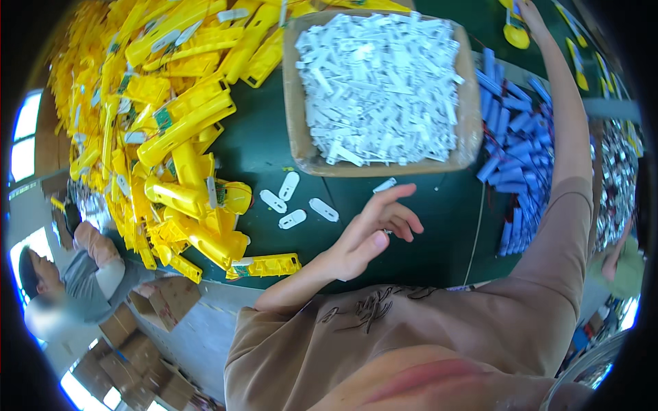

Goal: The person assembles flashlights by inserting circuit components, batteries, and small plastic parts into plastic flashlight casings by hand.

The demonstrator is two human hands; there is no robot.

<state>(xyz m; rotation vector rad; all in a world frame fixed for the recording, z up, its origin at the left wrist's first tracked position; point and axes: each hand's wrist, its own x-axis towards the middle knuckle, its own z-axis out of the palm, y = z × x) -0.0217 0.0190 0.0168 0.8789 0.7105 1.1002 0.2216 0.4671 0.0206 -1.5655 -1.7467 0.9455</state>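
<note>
Over the green table my left hand [378, 229] hovers palm up, its fingers loosely curled and apart, with nothing clearly held. Just beyond its fingertips lies a small white plastic piece [384, 185]. Several flat oval white plastic covers [323, 209] with slots and holes lie to the left of it. My right arm stretches far forward, and my right hand [531, 12] is at the top edge beside a yellow plastic part [516, 35] with a rounded end. That hand's fingers are mostly cut off at the rim, so whether they grip the part cannot be seen.
A cardboard box [295, 130] full of small white plastic pieces stands ahead. Yellow plastic housings [181, 130] with wires and green circuit boards are heaped at left. Blue-wrapped cylinders [524, 147] with wires lie at right. A person [86, 274] sits far left near cardboard boxes [164, 301].
</note>
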